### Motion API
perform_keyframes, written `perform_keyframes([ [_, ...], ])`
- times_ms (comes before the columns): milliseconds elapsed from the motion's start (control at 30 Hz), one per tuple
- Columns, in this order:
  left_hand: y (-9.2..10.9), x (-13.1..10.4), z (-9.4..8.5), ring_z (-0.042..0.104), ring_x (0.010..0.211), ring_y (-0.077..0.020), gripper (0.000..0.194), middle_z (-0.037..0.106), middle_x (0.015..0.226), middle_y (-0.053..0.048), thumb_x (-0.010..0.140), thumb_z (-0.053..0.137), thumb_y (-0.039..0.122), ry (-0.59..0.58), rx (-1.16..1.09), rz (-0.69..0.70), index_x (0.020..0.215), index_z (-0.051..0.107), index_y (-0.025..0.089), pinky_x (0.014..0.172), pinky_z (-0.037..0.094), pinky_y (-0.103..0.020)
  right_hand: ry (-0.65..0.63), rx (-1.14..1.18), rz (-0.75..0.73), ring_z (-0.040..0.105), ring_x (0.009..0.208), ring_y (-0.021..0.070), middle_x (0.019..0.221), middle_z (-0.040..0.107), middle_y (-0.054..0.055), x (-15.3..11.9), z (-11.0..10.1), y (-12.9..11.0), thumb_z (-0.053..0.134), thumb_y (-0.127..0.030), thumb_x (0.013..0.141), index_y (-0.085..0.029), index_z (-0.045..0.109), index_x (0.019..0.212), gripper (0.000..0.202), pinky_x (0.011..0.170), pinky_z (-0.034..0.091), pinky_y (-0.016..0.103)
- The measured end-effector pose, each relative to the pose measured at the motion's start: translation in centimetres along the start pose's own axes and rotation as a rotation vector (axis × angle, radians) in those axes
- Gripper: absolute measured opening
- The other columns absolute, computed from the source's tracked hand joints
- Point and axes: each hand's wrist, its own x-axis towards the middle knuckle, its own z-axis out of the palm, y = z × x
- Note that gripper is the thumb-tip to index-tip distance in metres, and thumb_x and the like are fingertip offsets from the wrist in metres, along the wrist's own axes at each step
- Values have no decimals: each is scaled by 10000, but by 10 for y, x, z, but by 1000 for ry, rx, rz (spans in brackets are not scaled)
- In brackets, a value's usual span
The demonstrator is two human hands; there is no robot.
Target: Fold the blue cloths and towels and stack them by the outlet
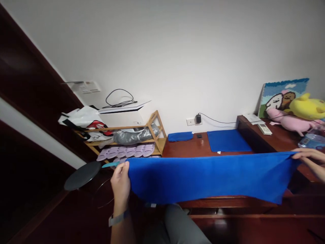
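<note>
A long blue cloth (208, 176) is stretched in the air between my two hands, its top edge nearly straight and its lower edge hanging loose. My left hand (120, 181) pinches its upper left corner. At the far right, the fingers of my right hand (311, 159) grip the upper right corner. Behind it, on the reddish-brown wooden table (186, 148), lie a flat blue cloth (227, 140) and a smaller folded blue cloth (180, 136) against the wall. The hanging cloth hides the table's front part.
A wooden rack (159, 145) at the left holds a white box (124, 117), bags and lilac slippers (134, 150). A round black stool (82, 175) stands beside it. On the right-hand cabinet are a remote control (264, 128), plush toys (289, 122) and a picture (281, 96). A plugged-in adapter (198, 118) trails a cable.
</note>
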Motion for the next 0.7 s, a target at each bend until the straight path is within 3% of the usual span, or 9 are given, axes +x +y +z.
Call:
perform_keyframes([
  [100, -36, 8, 34, 654, 889, -262, 457, 744, 869, -38, 858, 571, 646, -130, 104, 8, 881, 704, 209, 842, 513, -357, -122, 98, 44, 729, 1047, 314, 1116, 772, 143, 4, 36, 9, 626, -701, 846, -367, 829, 848, 391, 970, 522, 487],
  [267, -103, 14, 113, 681, 770, -253, 432, 736, 776, -56, 994, 398, 541, -387, 432, 58, 882, 682, 236, 726, 506, -337, -176, 1, 168, 730, 1040, 325, 1062, 777, 139, 27, 138, 41, 537, -445, 799, -269, 823, 853, 340, 1012, 528, 492],
  [367, -126, 6, 160, 713, 833, -289, 424, 764, 867, -111, 1027, 368, 456, -379, 542, 61, 1017, 716, 213, 765, 522, -386, -223, -89, 266, 719, 1097, 308, 1121, 767, 171, 33, 202, 51, 468, -325, 787, -194, 821, 908, 395, 1063, 521, 459],
  [433, -138, -7, 183, 715, 991, -329, 440, 772, 1038, -175, 1028, 371, 409, -350, 571, 84, 1173, 708, 165, 877, 530, -455, -231, -192, 328, 691, 1174, 314, 1250, 731, 197, 22, 238, 51, 446, -286, 804, -148, 818, 1023, 453, 1092, 508, 461],
  [500, -153, -25, 194, 677, 1168, -342, 453, 739, 1220, -210, 1019, 390, 370, -355, 582, 128, 1264, 689, 134, 1015, 497, -497, -244, -295, 367, 652, 1250, 330, 1399, 663, 201, -2, 266, 47, 428, -299, 850, -138, 794, 1160, 507, 1105, 500, 480],
  [567, -175, -49, 192, 627, 1289, -336, 471, 701, 1336, -211, 1026, 390, 368, -425, 586, 240, 1294, 695, 129, 1116, 453, -500, -295, -346, 323, 607, 1324, 333, 1494, 609, 172, -37, 284, 43, 385, -363, 922, -166, 760, 1268, 547, 1134, 478, 488],
  [700, -233, -93, 158, 513, 1451, -342, 526, 600, 1533, -157, 1054, 363, 408, -602, 676, 479, 1441, 643, 188, 1197, 405, -541, -450, -417, 179, 445, 1506, 329, 1618, 521, 83, -111, 298, 40, 280, -541, 1002, -258, 622, 1483, 654, 1246, 342, 535],
])
